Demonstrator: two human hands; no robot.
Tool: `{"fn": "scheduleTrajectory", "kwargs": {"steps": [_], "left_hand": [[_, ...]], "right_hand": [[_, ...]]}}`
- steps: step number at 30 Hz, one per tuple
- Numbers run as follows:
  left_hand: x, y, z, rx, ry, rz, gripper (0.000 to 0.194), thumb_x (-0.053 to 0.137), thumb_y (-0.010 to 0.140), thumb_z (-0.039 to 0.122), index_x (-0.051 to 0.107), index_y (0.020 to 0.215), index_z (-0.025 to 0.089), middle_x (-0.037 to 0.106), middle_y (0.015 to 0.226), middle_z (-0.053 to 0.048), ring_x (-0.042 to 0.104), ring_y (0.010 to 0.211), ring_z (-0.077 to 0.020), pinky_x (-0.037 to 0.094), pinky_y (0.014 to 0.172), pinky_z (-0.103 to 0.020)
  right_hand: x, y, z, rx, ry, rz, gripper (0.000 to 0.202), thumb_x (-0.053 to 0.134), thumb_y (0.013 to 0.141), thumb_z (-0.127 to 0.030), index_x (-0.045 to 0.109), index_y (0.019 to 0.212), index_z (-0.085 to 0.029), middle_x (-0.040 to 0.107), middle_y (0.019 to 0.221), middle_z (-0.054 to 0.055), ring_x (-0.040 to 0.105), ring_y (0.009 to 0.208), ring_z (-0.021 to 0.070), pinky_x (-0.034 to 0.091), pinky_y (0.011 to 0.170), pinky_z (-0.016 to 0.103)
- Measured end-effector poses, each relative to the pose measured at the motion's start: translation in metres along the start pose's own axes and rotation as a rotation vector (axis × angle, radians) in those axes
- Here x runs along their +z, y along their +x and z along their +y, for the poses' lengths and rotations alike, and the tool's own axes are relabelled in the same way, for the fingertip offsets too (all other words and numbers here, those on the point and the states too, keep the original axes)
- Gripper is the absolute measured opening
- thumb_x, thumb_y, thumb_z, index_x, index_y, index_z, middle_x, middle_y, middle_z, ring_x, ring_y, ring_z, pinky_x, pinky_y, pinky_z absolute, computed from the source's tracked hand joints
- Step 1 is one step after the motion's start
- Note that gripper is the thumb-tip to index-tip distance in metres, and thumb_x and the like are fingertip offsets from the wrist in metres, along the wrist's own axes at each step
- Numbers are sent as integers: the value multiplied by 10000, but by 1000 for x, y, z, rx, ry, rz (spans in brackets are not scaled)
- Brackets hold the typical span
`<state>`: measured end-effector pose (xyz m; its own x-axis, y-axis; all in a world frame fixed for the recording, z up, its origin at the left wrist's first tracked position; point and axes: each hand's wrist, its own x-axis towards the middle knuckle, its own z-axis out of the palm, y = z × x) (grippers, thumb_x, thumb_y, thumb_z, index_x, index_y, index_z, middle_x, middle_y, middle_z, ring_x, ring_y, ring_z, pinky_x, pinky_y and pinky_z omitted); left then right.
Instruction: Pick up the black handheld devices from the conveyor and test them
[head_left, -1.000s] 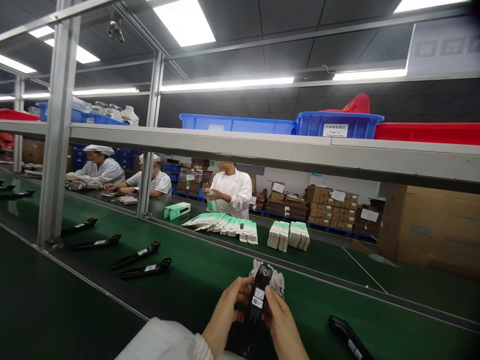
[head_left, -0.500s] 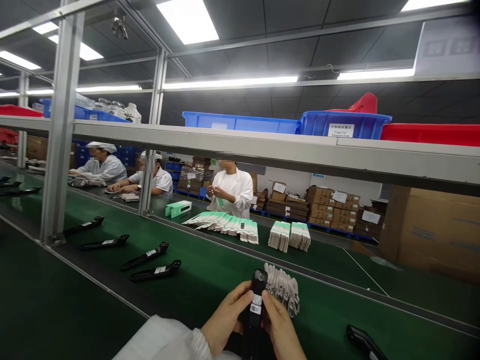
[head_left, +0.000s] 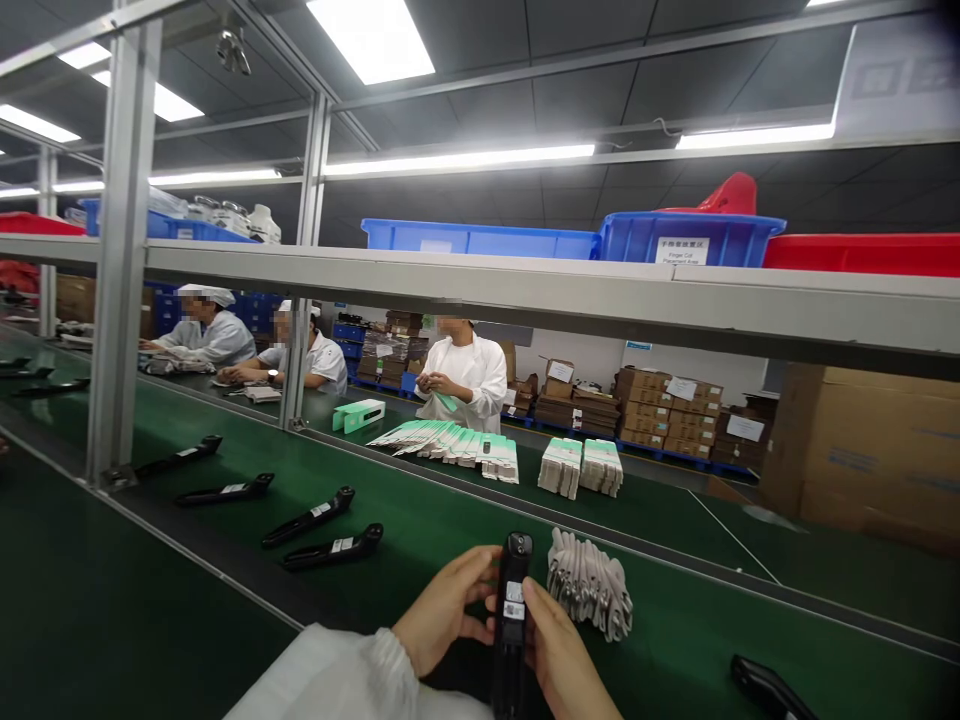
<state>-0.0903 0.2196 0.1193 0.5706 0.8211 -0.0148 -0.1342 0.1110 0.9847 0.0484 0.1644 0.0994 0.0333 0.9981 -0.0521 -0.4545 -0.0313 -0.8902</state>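
Observation:
A black handle-shaped device (head_left: 513, 610) with white labels stands nearly upright between my two hands at the bottom centre. My right hand (head_left: 562, 650) grips it from the right, its thumb beside the labels. On the other side, my left hand (head_left: 450, 610) has its fingers curved and apart, next to the device's left edge; some fingertips are hidden behind it. Just right of the device, a bundle of light grey straps with metal clips (head_left: 589, 582) lies on the green belt (head_left: 420, 545).
Several black devices (head_left: 334, 548) lie on the belt at left, another (head_left: 769, 688) at lower right. Beyond the rail are green-white boxes (head_left: 450, 445) and a person in white (head_left: 465, 380). A metal post (head_left: 120, 250) and shelf (head_left: 480, 280) frame the view.
My left thumb has come off the front of the device and the left fingers have opened. The strap bundle and the devices on the belt have shifted right in view.

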Motion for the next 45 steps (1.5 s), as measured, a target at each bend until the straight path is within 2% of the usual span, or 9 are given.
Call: {"fn": "scheduleTrajectory", "kwargs": {"steps": [5,7,12,17,23,28,35,40,45], "left_hand": [[-66,0,19,11,1162,497,474,427,782,166,433,1256,172,489,1302,-111,431,1219,-210,365,972,-312],[-94,-6,21,-68,1309,670,526,367,743,40,409,1264,99,362,1392,-180,265,1325,-267,213,1057,-433],[-123,-17,18,-232,1357,665,390,344,705,1,591,994,90,579,1114,-225,492,1123,-359,269,927,-597],[-94,-7,13,-129,1190,457,332,430,779,195,555,1087,180,587,1133,-105,519,1101,-254,414,889,-369],[-35,-2,10,-139,-126,308,345,429,804,450,563,896,145,611,809,-62,584,719,-145,436,473,-195],[-2,-8,11,-180,-523,122,365,515,778,460,559,972,154,597,761,-29,519,556,-86,307,346,-140],[19,-8,0,-26,-231,213,323,468,796,442,525,962,171,562,733,-27,502,586,-119,307,384,-183],[21,-6,-8,326,286,317,434,595,722,387,460,1104,230,552,838,-11,547,775,-162,435,677,-250],[33,-16,-5,313,393,229,507,545,758,376,383,1218,239,569,1014,-63,553,951,-209,447,801,-299]], "right_hand": [[3,-5,-3,58,-1,15,629,672,544,-660,626,934,-169,711,874,82,648,794,231,443,667,295],[3,-5,-3,62,16,19,609,670,562,-650,627,934,-170,707,888,83,645,792,224,434,631,276],[-2,2,-1,67,4,76,526,644,599,-643,649,825,-168,688,795,52,621,668,177,390,525,237],[-17,17,10,73,-356,208,507,522,675,-663,585,609,-164,595,587,27,500,466,111,367,498,234],[-31,20,5,-7,-764,259,286,529,756,-455,589,897,-213,634,856,58,605,771,209,429,686,280],[-39,21,-1,-46,-1153,340,377,400,834,-332,553,1129,-152,572,1107,157,551,1010,300,419,789,360],[-42,18,-3,-150,-1178,439,447,464,789,-251,520,1223,-160,488,1278,141,406,1196,318,362,921,397],[-19,13,-6,-288,-637,196,471,464,785,-560,635,1059,-217,593,1147,101,504,1092,280,411,871,336],[6,2,-12,-124,-187,49,586,559,680,-657,650,1054,-216,626,1090,90,534,1026,281,451,773,327]]}}
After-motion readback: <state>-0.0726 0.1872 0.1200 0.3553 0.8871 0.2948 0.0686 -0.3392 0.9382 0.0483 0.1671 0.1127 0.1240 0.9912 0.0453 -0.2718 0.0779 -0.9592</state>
